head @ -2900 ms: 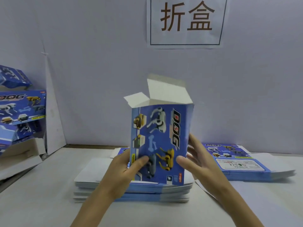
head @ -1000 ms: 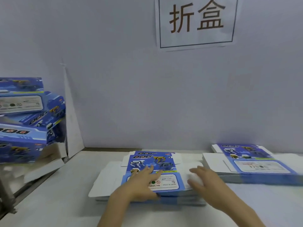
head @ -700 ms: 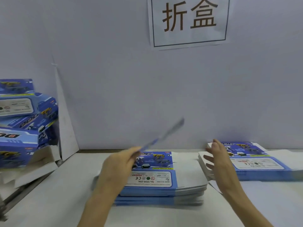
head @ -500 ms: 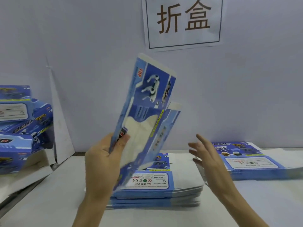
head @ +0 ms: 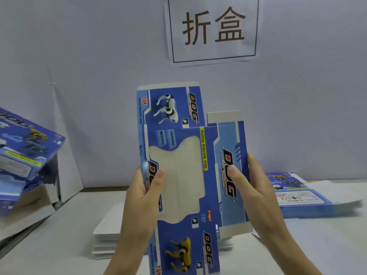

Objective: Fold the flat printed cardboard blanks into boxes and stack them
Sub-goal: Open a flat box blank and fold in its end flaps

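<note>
"So, which step is this?"

"Opening a box: my left hand [head: 143,193] and right hand [head: 252,187] pinch the flat blank [head: 184,175] upright by its side edges, thumbs in front, above the stack of blanks [head: 108,233] on the counter [head: 49,245]. Next, I reckon, press the edges inward to pop it into a tube."

"Any print?"

"'DOG', 'FUNNY MOVING DOG', 'TOP', 'LIGHTING', 'MOVING'. Far left, folded boxes [head: 25,147] lie piled; the wall sign [head: 213,28] reads 折盒."
</note>
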